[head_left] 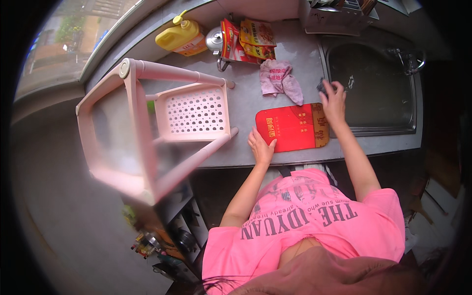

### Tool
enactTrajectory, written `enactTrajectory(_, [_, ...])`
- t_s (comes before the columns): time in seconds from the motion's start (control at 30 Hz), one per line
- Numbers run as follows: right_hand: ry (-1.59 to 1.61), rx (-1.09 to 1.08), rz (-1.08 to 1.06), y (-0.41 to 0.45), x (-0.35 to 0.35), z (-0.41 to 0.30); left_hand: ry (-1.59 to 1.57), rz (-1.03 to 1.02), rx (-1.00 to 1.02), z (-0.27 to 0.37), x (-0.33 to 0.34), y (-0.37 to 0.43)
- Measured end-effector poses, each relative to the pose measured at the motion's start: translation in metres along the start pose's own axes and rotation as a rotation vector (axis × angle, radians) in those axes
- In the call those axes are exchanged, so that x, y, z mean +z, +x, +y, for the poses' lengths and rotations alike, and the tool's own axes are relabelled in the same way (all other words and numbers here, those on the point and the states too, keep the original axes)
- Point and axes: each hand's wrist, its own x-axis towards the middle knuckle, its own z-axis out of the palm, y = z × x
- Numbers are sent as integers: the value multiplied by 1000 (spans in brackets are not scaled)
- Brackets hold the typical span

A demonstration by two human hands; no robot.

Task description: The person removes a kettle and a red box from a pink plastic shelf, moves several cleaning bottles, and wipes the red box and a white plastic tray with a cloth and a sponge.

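A flat red case with rounded corners (285, 129) lies on the grey counter, a brown and gold band along its right end. Printed characters cover its top. My left hand (261, 146) holds it by the left edge and near corner, thumb over the top. Beyond its far right corner, my right hand (335, 103) grips a small dark scouring pad (322, 87), partly hidden by the fingers. This hand is close to the left rim of the sink. A crumpled pink cloth with red print (276, 75) sits just behind the case.
A pink plastic rack (180, 77) rests on its side at the left. Behind are a yellow pump jug (186, 37), a metal kettle (214, 38) and seasoning packets (258, 33). The steel sink (383, 130) with its faucet (415, 66) and a utensil holder (328, 20) occupy the right.
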Motion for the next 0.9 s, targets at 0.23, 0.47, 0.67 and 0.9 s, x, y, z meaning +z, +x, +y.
enactTrajectory(0.23, [-38,-94,-158,-106,63,-54,101,-97,465,-35,17,9])
enactTrajectory(0.47, [-50,-193,-161,-94,77,-53,82,-100,454,-42,22,10])
enactTrajectory(0.67, [-171,-30,-86,-110,112,-79,112,-121,487,-40,26,10])
enactTrajectory(0.9, [-243,169,67,-82,87,-29,125,-118,505,-45,19,13])
